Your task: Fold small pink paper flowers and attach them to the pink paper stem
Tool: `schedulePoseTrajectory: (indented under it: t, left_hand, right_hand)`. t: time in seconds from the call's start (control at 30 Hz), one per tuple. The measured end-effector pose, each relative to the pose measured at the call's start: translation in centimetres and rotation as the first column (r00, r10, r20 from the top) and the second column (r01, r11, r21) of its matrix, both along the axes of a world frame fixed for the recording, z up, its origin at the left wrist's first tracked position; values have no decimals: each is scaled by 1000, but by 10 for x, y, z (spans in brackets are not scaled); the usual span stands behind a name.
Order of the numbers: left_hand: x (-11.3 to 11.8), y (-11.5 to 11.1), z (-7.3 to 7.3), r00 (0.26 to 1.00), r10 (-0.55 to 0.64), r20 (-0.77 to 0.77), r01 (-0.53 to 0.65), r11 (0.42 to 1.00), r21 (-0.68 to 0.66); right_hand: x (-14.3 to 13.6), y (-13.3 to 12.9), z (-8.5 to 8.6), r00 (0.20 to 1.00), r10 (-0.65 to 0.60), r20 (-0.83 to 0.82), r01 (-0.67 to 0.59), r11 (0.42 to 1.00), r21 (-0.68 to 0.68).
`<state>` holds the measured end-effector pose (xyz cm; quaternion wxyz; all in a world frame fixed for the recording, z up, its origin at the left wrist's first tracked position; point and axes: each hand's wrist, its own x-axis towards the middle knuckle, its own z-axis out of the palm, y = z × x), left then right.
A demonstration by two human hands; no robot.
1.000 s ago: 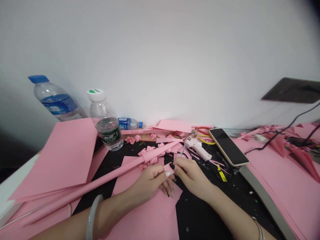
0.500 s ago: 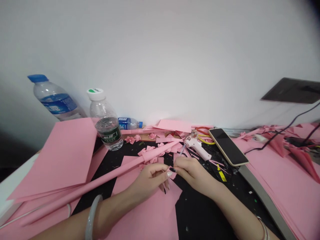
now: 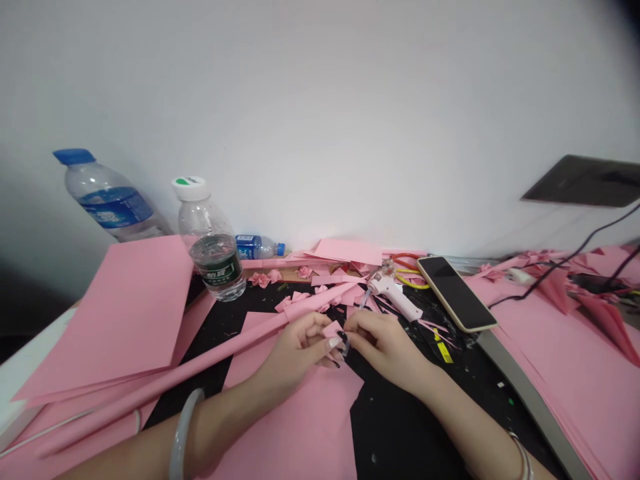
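Between my two hands is a small piece of folded pink paper point(image 3: 332, 329). My left hand point(image 3: 299, 348) is closed, with its thumb and curled fingers gripping the piece from the left. The thumb and forefinger of my right hand point(image 3: 376, 339) pinch together at the paper's right edge; the fingertips partly hide it. Beneath the hands lie flat pink sheets point(image 3: 295, 427) on the black tabletop. Just beyond them, a long rolled pink paper tube point(image 3: 220, 348) runs diagonally, and several pink paper flowers point(image 3: 259, 279) lie near its far end.
A pale glue gun point(image 3: 397, 299) and a phone point(image 3: 456, 293) lie beyond my right hand. Water bottles point(image 3: 213, 250) stand at the left, before the wall. Stacks of pink paper point(image 3: 120, 307) flank both sides. A black cable point(image 3: 565, 260) crosses the right side.
The small paper piece has turned and shows more of its face above my left fingers. Both hands have shifted slightly; the rest is unchanged.
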<state>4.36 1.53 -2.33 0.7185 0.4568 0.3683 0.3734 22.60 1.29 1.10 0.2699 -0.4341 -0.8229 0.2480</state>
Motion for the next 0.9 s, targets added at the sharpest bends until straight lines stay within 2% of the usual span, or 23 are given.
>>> schedulePoseTrajectory:
  t: [0.1,0.3,0.5,0.73,0.9]
  left_hand:
    - [1,-3,4,999,-35,-33,35,999,-25]
    - [0,-5,6,994,-41,-98,50,994,96]
    - [-1,-1,5,980,63,-188,-36,989,143]
    - [-1,1,1,976,185,-111,-177,981,80]
    - [0,1,6,979,188,-84,-180,979,94]
  right_hand:
    - [1,1,-2,1000,-8,-6,8,1000,10]
    - [3,0,1,1000,14,21,-15,999,52]
    - [2,0,-2,1000,-16,-6,16,997,75]
    - [-3,-5,-7,996,-77,-50,81,993,83]
    - [-9,-6,-12,992,-69,-106,77,994,72]
